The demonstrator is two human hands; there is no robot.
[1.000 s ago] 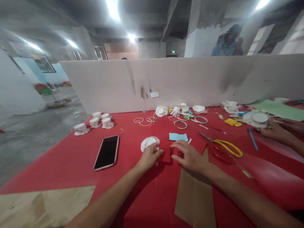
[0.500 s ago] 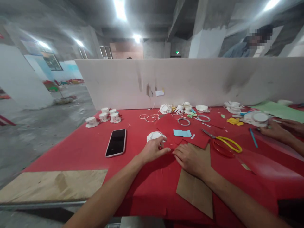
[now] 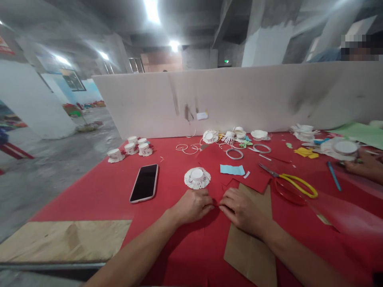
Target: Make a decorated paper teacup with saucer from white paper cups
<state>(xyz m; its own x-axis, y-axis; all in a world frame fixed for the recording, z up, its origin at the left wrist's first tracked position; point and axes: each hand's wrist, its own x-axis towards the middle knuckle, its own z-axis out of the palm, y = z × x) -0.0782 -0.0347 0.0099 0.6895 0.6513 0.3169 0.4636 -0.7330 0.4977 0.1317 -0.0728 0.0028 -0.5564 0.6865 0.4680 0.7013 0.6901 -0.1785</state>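
Note:
My left hand (image 3: 192, 206) and my right hand (image 3: 241, 209) meet at the table's near middle, fingers curled and pinching a piece of red paper (image 3: 216, 191) that lies on the red table cover (image 3: 98, 191). My right hand rests partly on a brown paper sheet (image 3: 250, 243). Just beyond my left hand stands a white fringed paper cup piece (image 3: 197, 177). A small light blue paper strip (image 3: 232, 170) lies farther back.
A black phone (image 3: 145, 183) lies to the left. Yellow-handled scissors (image 3: 291, 181) lie to the right. Small white cups (image 3: 129, 148), white rings (image 3: 234, 154) and paper scraps sit before a white partition (image 3: 239, 99). Another person's hand (image 3: 360, 165) works at far right. Brown board (image 3: 60, 239) at lower left.
Both my hands have drawn nearer to me with the red paper, uncovering the white fringed cup piece. The camera view has shifted slightly.

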